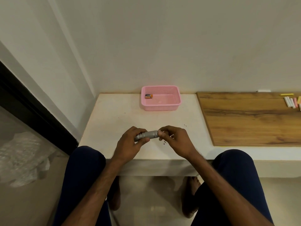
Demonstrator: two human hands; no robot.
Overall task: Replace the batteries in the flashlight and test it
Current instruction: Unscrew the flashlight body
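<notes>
A small silver flashlight (pixel 149 134) lies level between my hands, just above the white ledge (pixel 114 121). My left hand (pixel 130 142) is wrapped around its left half. My right hand (pixel 175 139) has its fingertips pinched at the flashlight's right end; what they hold there is hidden. A pink plastic basket (pixel 172 101) stands at the back of the ledge against the wall. Two orange-and-black batteries (pixel 148 96) lie in its left rear corner.
A wooden board (pixel 247 121) covers the ledge on the right, with several chalk sticks (pixel 292 101) at its far right. Small dark specks (pixel 164 143) lie on the ledge near my right hand. My knees sit below the ledge's front edge.
</notes>
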